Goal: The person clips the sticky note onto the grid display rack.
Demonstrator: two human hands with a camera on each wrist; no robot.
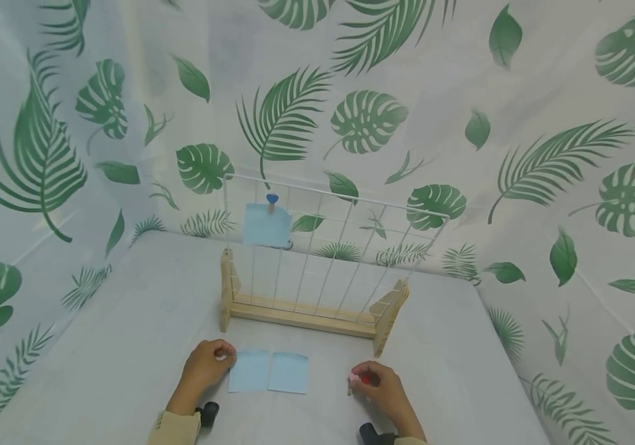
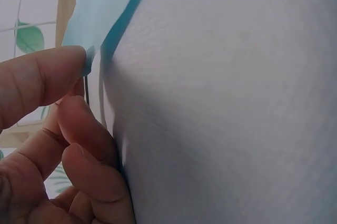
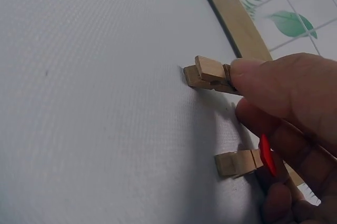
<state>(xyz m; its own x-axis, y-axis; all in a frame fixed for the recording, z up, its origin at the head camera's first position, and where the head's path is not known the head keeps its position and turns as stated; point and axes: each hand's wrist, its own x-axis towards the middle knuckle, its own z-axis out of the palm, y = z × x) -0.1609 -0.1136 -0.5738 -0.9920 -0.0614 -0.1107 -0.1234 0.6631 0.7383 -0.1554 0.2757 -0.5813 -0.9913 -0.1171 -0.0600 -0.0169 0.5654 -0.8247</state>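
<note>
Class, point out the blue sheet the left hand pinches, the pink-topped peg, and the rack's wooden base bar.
Pinched blue sheet (image 1: pixel 249 372): head view, middle of its face.
Pink-topped peg (image 1: pixel 354 377): head view, its pink top.
Wooden base bar (image 1: pixel 302 321): head view, middle of its front face.

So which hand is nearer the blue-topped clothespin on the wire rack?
Left. The left hand is lower and slightly left of the blue-topped clothespin; the right hand is also lower, but farther off to the right.
</note>
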